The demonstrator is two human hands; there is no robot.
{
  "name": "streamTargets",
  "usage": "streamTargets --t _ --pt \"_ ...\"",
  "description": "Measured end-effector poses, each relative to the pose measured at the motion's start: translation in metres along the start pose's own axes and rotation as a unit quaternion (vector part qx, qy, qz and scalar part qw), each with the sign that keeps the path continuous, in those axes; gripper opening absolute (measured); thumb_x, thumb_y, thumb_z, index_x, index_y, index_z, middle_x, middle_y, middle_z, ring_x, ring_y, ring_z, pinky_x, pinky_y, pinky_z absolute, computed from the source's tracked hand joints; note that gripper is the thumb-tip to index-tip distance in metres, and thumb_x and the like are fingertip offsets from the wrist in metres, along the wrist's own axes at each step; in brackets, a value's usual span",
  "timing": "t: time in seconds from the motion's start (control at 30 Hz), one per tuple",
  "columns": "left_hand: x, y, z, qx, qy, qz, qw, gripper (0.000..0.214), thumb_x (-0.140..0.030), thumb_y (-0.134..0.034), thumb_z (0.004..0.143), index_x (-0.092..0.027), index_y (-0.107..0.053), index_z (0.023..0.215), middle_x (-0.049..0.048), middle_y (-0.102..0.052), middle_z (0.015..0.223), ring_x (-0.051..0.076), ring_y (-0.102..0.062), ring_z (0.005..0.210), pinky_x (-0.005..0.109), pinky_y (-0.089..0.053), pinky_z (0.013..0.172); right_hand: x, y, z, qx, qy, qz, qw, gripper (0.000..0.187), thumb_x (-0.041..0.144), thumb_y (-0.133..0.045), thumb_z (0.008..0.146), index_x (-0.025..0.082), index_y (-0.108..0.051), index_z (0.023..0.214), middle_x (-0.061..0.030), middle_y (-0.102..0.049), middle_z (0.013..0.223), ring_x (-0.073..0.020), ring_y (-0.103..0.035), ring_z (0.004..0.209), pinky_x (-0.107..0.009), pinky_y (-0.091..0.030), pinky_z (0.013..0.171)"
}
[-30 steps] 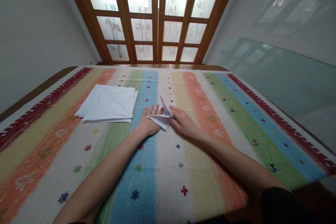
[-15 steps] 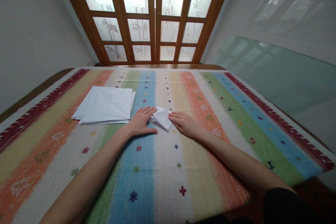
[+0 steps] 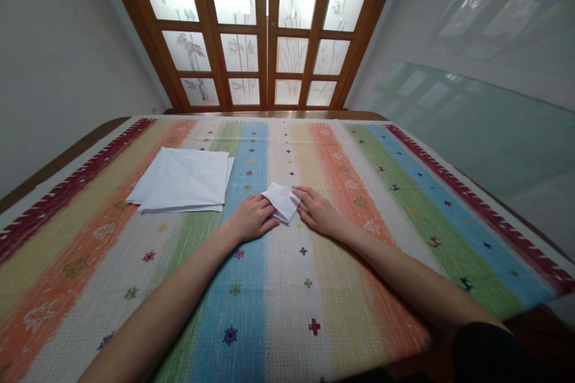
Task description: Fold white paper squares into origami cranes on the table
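Observation:
A small folded white paper (image 3: pixel 281 200), several layers thick, lies on the striped tablecloth in front of me. At its left edge, my left hand (image 3: pixel 252 217) is closed, fingertips and thumb pinching the layers. My right hand (image 3: pixel 318 210) grips the opposite edge, its index finger on top and the other fingers curled at the side. The palm sides of both hands are hidden. To the left of my left hand lies a stack of larger white paper sheets (image 3: pixel 184 179), slightly fanned at its edges; neither hand touches it.
The tablecloth (image 3: pixel 287 311) has coloured stripes with small printed motifs and covers a wooden table. Beyond the far edge stand wooden doors (image 3: pixel 265 30) with frosted panes. A glass panel (image 3: pixel 471 125) leans along the right wall.
My left hand has drawn its spread fingers and thumb in and now grasps the folded paper's left edge. The paper has turned slightly and shifted a little right.

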State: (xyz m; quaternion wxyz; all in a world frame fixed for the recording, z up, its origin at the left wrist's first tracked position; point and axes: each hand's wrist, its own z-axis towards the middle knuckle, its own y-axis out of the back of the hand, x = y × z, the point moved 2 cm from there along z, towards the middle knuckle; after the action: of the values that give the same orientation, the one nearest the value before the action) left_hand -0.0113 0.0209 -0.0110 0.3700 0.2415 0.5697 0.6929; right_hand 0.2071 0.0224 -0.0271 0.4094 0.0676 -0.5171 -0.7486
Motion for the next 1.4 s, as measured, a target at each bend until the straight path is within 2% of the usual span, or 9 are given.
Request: streamTargets --t 0.13,0.23,0.33,0.47,0.6,0.77,1.07,1.23,1.4 --pt "-0.008 -0.006 0.007 0.023 0.025 0.020 0.999 0.034 -0.041 -0.048 0.094 -0.015 -0.066 0.108 0.0150 -0.066 0.114 0.029 -0.057 0.108 0.044 -0.043 0.092 0.002 0.005 -0.003 -0.036 0.024 -0.012 0.999 0.059 0.008 -0.049 0.081 0.019 -0.040 0.138 -0.0178 -0.049 0.136 -0.0277 -0.053 0.121 -0.048 -0.049 0.099" --pt "-0.015 -0.005 0.012 0.035 0.034 0.042 0.998 0.032 -0.036 -0.045 0.094 -0.017 -0.065 0.111 0.0144 -0.064 0.117 0.031 -0.053 0.111 0.046 -0.042 0.091 0.007 0.007 -0.004 -0.040 0.094 -0.062 0.993 0.064 0.008 -0.053 0.080 0.026 -0.040 0.140 -0.0151 -0.036 0.149 -0.0283 -0.043 0.132 -0.049 -0.045 0.102" --pt "-0.021 -0.001 0.018 0.049 0.033 0.057 0.997 0.032 -0.034 -0.045 0.093 -0.018 -0.063 0.115 0.0124 -0.059 0.128 0.030 -0.052 0.108 0.045 -0.041 0.087 0.014 0.007 0.001 -0.026 0.171 -0.149 0.974 0.057 0.013 -0.058 0.084 0.031 -0.047 0.137 -0.0089 -0.038 0.151 -0.0271 -0.035 0.138 -0.049 -0.036 0.110" --pt "-0.025 -0.001 0.024 0.069 0.035 0.070 0.995 0.041 -0.047 -0.041 0.094 -0.018 -0.064 0.113 0.0127 -0.060 0.127 0.031 -0.052 0.106 0.045 -0.040 0.087 0.015 0.006 0.012 -0.020 0.191 -0.264 0.945 0.040 0.017 -0.056 0.088 0.022 -0.057 0.127 -0.0085 -0.046 0.148 -0.0277 -0.031 0.141 -0.053 -0.023 0.117" --pt "-0.025 -0.006 0.019 0.054 0.042 0.070 0.995 0.051 -0.050 -0.039 0.095 -0.017 -0.052 0.131 0.0125 -0.053 0.139 0.031 -0.050 0.117 0.045 -0.039 0.094 0.014 0.007 0.014 -0.009 0.225 -0.324 0.919 0.028 0.016 -0.054 0.087 0.017 -0.066 0.113 -0.0092 -0.058 0.136 -0.0287 -0.042 0.135 -0.056 -0.018 0.119" --pt "-0.015 -0.012 0.002 0.069 0.033 0.044 0.996 0.061 -0.054 -0.036 0.095 -0.018 -0.038 0.144 0.0123 -0.045 0.148 0.029 -0.039 0.136 0.045 -0.028 0.109 0.016 0.007 0.012 0.022 0.272 -0.344 0.898 0.019 0.017 -0.057 0.084 0.015 -0.073 0.095 -0.0102 -0.071 0.108 -0.0290 -0.055 0.123 -0.055 -0.025 0.118" --pt "-0.001 -0.010 -0.009 0.091 0.067 0.024 0.993 0.062 -0.054 -0.035 0.096 -0.016 -0.038 0.145 0.0142 -0.039 0.152 0.026 -0.032 0.143 0.044 -0.025 0.114 0.018 0.015 0.030 0.053 0.243 -0.358 0.900 0.018 0.011 -0.059 0.082 0.013 -0.074 0.090 -0.0105 -0.073 0.098 -0.0282 -0.057 0.121 -0.053 -0.023 0.119" --pt "-0.005 -0.010 -0.002 0.040 0.071 -0.001 0.997 0.050 -0.044 -0.046 0.095 -0.014 -0.051 0.134 0.0150 -0.051 0.143 0.027 -0.045 0.134 0.044 -0.034 0.108 0.032 0.002 0.037 0.102 0.262 -0.353 0.893 0.020 0.011 -0.056 0.084 0.016 -0.075 0.085 -0.0058 -0.075 0.083 -0.0244 -0.066 0.102 -0.046 -0.026 0.119" --pt "0.009 -0.003 -0.001 -0.035 0.119 -0.049 0.991 0.018 -0.027 -0.055 0.091 -0.019 -0.070 0.095 0.0072 -0.071 0.101 0.023 -0.061 0.099 0.038 -0.047 0.090 0.034 -0.004 0.050 0.149 0.199 -0.351 0.903 0.022 0.010 -0.052 0.088 0.015 -0.073 0.081 -0.0061 -0.074 0.072 -0.0200 -0.069 0.073 -0.044 -0.029 0.115"
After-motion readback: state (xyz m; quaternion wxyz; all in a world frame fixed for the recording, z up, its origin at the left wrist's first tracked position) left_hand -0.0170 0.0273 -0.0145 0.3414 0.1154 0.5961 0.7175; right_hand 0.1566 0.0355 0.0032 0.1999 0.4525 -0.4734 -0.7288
